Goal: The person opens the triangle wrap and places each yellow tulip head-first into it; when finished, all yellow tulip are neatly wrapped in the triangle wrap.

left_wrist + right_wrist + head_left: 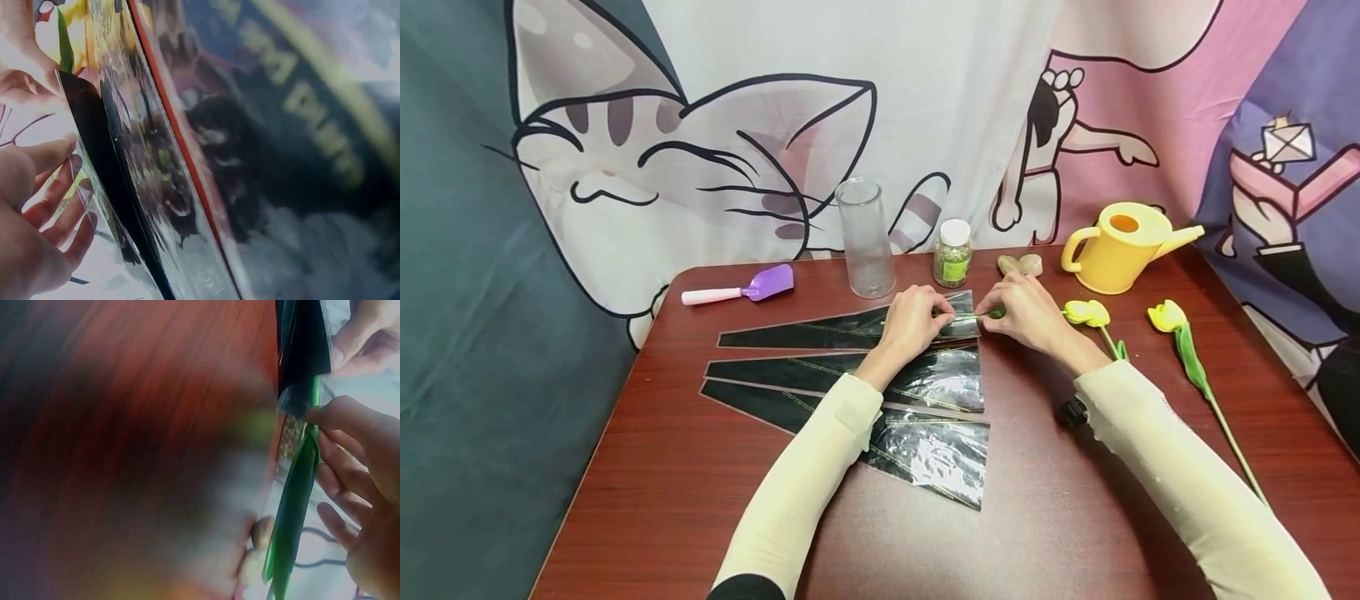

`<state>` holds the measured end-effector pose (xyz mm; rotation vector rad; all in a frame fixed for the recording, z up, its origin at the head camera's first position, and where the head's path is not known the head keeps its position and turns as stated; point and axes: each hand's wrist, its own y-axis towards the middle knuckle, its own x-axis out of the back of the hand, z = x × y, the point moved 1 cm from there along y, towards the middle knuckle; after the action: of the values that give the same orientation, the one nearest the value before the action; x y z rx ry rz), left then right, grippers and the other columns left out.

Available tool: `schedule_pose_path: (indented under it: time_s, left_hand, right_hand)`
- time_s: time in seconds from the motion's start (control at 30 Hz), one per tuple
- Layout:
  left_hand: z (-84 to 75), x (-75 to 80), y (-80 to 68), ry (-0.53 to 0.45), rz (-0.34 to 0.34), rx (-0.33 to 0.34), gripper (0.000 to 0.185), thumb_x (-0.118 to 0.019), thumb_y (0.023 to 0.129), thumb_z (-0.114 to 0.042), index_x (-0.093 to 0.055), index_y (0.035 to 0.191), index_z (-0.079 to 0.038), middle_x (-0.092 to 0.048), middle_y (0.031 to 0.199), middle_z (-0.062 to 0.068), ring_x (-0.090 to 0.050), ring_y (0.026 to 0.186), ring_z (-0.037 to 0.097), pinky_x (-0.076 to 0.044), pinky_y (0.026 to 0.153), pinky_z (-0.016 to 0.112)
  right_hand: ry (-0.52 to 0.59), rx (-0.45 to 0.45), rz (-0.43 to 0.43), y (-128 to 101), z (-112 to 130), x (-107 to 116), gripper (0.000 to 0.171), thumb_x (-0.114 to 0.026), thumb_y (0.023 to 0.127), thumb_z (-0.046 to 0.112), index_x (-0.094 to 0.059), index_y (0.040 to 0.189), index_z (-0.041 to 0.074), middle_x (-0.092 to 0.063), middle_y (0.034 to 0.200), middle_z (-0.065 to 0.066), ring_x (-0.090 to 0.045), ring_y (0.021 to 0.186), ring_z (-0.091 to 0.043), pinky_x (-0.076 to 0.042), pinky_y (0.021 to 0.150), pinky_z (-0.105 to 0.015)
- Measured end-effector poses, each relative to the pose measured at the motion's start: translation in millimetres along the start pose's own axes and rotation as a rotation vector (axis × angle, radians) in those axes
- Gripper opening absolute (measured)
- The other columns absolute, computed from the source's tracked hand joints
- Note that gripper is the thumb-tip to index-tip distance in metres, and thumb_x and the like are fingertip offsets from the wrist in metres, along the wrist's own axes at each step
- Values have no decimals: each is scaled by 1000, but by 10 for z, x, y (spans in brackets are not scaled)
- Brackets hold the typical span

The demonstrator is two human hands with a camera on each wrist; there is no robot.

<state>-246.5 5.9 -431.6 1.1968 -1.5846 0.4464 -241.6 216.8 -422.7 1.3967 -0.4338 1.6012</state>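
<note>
At the wide end of the topmost black-and-clear flower sleeve (820, 332), my left hand (916, 318) pinches the clear film with thumb and fingertips, its other fingers spread in the left wrist view. My right hand (1024, 312) grips an artificial tulip (297, 494) by its green stem, right at the sleeve's mouth. In the right wrist view the stem reaches from the fingertips into the sleeve's edge, while the long leaf hangs the other way. Its yellow head lies beyond the right hand. Below are two more tapered sleeves (943, 383), flat on the table.
Another yellow tulip (1167, 317) lies at the right. Along the back stand a clear glass vase (868, 242), a white-capped jar (953, 257), some pebbles (1030, 265) and a yellow watering can (1112, 258). A purple toy shovel (771, 283) lies back left on the brown table (647, 483).
</note>
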Motion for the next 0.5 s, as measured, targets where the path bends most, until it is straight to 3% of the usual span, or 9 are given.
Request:
schedule_pose_path:
  time_s: [0.17,0.3,0.5]
  left_hand:
    - [11,-1,4,13,4,8,4,-76,88,-28,-79,87,-25,-64,88,-10,-58,91,14,-45,86,32]
    - [25,-2,4,20,17,9,5,-75,88,-28,-79,88,-25,-64,89,-10,-57,91,13,-44,87,31]
    - [49,-9,3,9,24,9,4,-75,88,-28,-79,87,-25,-64,88,-9,-59,88,13,-45,85,30]
  right_hand:
    - [70,-29,-1,25,20,-55,9,-80,76,12,-78,84,14,-71,83,2,-53,87,-22,-38,84,-43]
    - [156,-64,9,18,-6,-90,19,-82,75,9,-73,91,12,-71,81,5,-53,84,-20,-39,78,-40]
    - [271,-31,19,31,-35,-142,32,-82,75,3,-60,98,9,-70,79,4,-64,86,-19,-43,83,-43]
